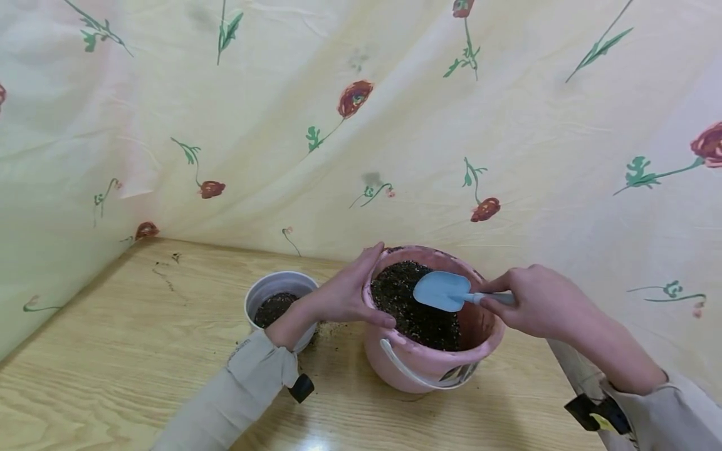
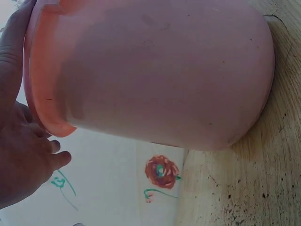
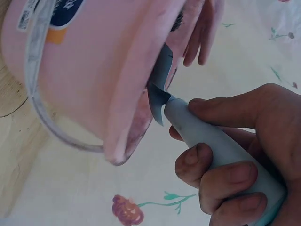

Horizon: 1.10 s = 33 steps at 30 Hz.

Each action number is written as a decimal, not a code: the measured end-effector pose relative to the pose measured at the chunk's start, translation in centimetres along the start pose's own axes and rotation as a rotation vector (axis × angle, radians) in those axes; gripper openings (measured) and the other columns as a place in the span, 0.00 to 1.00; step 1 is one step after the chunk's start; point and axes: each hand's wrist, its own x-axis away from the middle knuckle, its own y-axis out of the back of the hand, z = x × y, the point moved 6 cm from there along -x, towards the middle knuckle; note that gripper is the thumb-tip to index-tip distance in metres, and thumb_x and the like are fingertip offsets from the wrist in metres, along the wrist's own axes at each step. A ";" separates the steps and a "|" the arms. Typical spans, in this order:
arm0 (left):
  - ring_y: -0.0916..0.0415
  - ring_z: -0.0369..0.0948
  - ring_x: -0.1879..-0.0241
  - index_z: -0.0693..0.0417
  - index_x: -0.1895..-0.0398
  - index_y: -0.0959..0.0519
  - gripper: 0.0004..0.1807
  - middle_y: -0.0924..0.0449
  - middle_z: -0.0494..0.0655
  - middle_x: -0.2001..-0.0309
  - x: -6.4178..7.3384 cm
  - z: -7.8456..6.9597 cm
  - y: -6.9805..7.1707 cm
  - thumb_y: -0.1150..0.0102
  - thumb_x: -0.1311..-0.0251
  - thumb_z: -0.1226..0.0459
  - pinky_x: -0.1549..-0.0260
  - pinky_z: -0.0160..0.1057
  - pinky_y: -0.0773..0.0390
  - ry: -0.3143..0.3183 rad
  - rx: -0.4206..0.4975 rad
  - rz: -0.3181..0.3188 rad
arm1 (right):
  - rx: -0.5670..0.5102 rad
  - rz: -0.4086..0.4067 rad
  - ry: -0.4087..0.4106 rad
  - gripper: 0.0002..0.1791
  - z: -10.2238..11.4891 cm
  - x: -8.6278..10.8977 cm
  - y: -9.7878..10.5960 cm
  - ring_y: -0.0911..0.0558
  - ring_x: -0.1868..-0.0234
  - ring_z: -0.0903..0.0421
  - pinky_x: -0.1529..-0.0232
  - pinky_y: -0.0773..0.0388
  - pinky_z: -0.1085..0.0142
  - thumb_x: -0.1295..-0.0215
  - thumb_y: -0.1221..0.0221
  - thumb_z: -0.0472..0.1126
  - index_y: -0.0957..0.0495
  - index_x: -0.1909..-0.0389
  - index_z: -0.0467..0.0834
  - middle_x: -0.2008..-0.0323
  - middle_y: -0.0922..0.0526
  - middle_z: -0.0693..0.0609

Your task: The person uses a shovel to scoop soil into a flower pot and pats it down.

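A pink bucket (image 1: 389,357) stands on the table, with dark, speckled soil (image 1: 408,307) heaped toward the left inside. My left hand (image 1: 346,291) holds its rim from the left, the thumb on the near side; the left wrist view shows this hand (image 2: 23,155) beside the rim. In my right hand (image 1: 533,300) is a light blue trowel (image 1: 442,290), gripped by its handle. The trowel's blade is over the bucket's mouth, and no soil is visible on it. The right wrist view shows fingers wrapped around the handle (image 3: 211,141).
Left of the bucket is a smaller whitish pot (image 1: 254,288) with soil in it, partly behind my left forearm. Crumbs of soil (image 2: 230,195) lie on the wooden table (image 1: 113,338). A flower-printed sheet (image 1: 282,125) hangs along the back and left. The bucket's white handle (image 1: 403,369) hangs down in front.
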 end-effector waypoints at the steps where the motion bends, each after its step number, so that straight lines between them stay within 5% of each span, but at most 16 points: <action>1: 0.70 0.41 0.25 0.37 0.24 0.72 0.73 0.72 0.36 0.24 -0.1 0.0 -0.1 0.24 0.62 0.42 0.30 0.52 0.57 0.001 0.002 0.006 | 0.004 0.007 -0.007 0.11 -0.2 0.0 -0.1 0.41 0.89 0.64 0.85 0.43 0.69 0.38 0.38 0.46 0.12 0.59 0.47 0.93 0.40 0.63; 10: 0.69 0.41 0.25 0.37 0.24 0.72 0.75 0.72 0.36 0.24 -0.4 0.3 -0.4 0.22 0.64 0.43 0.30 0.52 0.57 0.018 0.068 0.043 | 0.071 0.056 -0.054 0.14 -1.8 -0.3 -0.9 0.34 0.83 0.60 0.83 0.39 0.66 0.40 0.37 0.46 0.13 0.61 0.41 0.80 0.20 0.58; 21: 0.65 0.42 0.25 0.38 0.24 0.72 0.76 0.71 0.39 0.23 -0.4 0.4 -0.5 0.22 0.66 0.42 0.30 0.50 0.54 0.040 0.064 0.049 | 0.172 0.093 -0.096 0.08 -1.5 -0.8 -1.3 0.31 0.80 0.59 0.82 0.33 0.63 0.43 0.37 0.47 0.13 0.71 0.47 0.80 0.21 0.59; 27: 0.64 0.41 0.25 0.38 0.24 0.71 0.75 0.70 0.38 0.23 -0.5 0.4 -0.5 0.23 0.66 0.42 0.30 0.50 0.53 0.021 0.058 0.050 | 0.215 0.092 -0.101 0.09 -0.9 -1.5 -1.7 0.34 0.81 0.57 0.83 0.37 0.63 0.45 0.37 0.44 0.22 0.82 0.50 0.85 0.29 0.58; 33: 0.64 0.41 0.25 0.38 0.24 0.71 0.75 0.69 0.39 0.23 -0.5 0.2 -0.4 0.22 0.65 0.43 0.30 0.51 0.51 0.011 0.073 0.063 | 0.229 0.083 -0.105 0.09 -0.8 -1.9 -1.9 0.33 0.81 0.57 0.85 0.35 0.62 0.46 0.35 0.42 0.22 0.82 0.49 0.84 0.29 0.57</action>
